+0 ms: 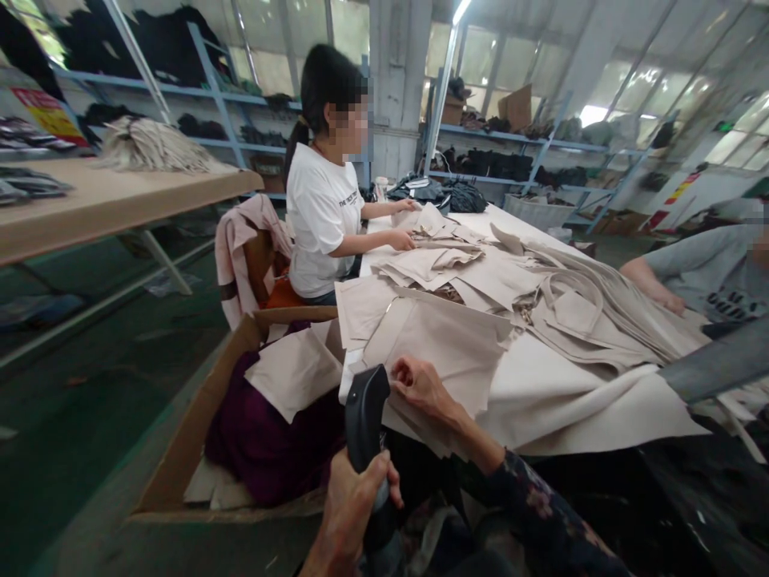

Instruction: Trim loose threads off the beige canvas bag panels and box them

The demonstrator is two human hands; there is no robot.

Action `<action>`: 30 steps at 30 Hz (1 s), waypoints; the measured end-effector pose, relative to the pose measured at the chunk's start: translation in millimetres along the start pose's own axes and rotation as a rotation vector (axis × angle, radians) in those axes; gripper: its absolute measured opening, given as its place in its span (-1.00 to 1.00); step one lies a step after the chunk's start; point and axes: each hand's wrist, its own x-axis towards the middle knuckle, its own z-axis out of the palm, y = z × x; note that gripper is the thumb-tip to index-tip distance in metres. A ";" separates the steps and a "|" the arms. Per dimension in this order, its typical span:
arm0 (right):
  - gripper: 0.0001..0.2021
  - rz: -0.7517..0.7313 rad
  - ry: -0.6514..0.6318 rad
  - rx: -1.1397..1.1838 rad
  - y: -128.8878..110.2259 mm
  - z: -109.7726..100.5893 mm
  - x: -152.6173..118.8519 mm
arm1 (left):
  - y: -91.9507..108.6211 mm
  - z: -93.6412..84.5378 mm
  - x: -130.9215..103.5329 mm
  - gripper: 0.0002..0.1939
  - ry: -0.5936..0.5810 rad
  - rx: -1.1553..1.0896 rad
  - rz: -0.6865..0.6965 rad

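Observation:
My left hand (356, 501) is wrapped round the handle of a black handheld tool (368, 417), which stands upright at the table's near left corner. Just right of the tool's head, my right hand (424, 389) has its fingers curled together over a beige fabric piece (441, 340); anything between the fingertips is too small to make out. That piece lies flat at the table's near edge, partly over a larger pale cloth (558, 397). More beige pieces (481, 276) are heaped behind it.
A cardboard box (180, 457) with purple cloth (264, 437) stands at the left below the table. A person in a white shirt (321, 216) sits at the table's left side, handling pieces. Another person (709, 264) is at the right, near a grey bar (721, 365).

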 end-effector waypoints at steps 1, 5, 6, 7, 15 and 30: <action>-0.86 0.028 0.031 0.021 2.3 2.6 -1.9 | -0.4 4.1 2.3 -0.69 -0.020 -0.010 -0.013; -0.82 0.120 0.135 0.101 9.5 10.8 -5.8 | 5.3 17.6 12.0 -0.72 -0.065 -0.033 -0.048; -0.80 0.138 0.156 0.113 10.2 12.1 -5.3 | 9.2 19.8 14.4 -0.73 -0.049 -0.039 -0.057; -0.79 0.153 0.174 0.121 10.4 13.2 -4.4 | 13.9 21.5 16.7 -0.74 -0.023 -0.044 -0.070; -0.76 0.231 0.231 0.156 6.7 12.7 2.0 | 45.4 33.0 25.9 -0.82 0.142 -0.148 -0.112; -0.76 0.297 0.136 0.335 16.6 9.7 12.4 | 35.1 34.8 -12.6 -0.72 0.277 -0.026 -0.191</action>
